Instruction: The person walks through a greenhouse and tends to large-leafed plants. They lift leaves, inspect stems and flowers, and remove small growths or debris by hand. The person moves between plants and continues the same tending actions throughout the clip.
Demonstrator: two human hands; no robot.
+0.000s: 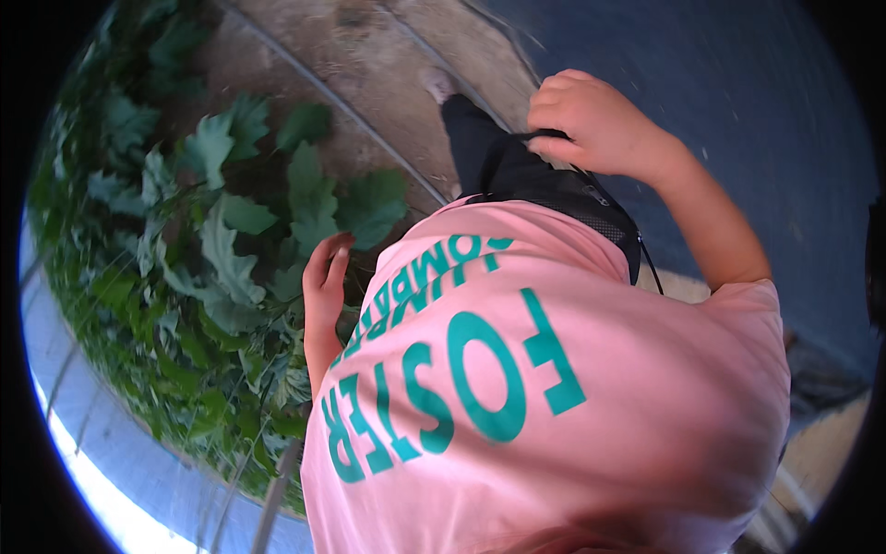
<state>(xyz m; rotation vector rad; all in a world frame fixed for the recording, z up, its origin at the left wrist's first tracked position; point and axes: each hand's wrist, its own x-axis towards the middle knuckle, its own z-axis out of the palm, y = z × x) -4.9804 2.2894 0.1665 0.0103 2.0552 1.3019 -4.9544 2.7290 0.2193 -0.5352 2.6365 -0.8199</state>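
My right hand (pixel 597 124) is raised at the upper right, its thumb and fingers closed around a black strap (pixel 543 135). Below it, a black bag (pixel 588 194) with a zip and mesh lies against my waist, partly covered by my pink T-shirt (pixel 623 360), which bears green lettering. On the other side, my left hand (pixel 327 273) hangs by the shirt's edge with loosely bent fingers and nothing visible in it. Its fingertips are close to a broad green leaf (pixel 374 204); whether they touch it I cannot tell.
Dense lobed-leaf plants (pixel 221 256) fill the left side. Thin grey lines (pixel 332 97) cross the bare soil (pixel 360 62) ahead, where my foot (pixel 439 84) shows. A dark blue ground sheet (pixel 747 124) spreads along the right. Pale translucent sheeting (pixel 138 471) curves behind the plants.
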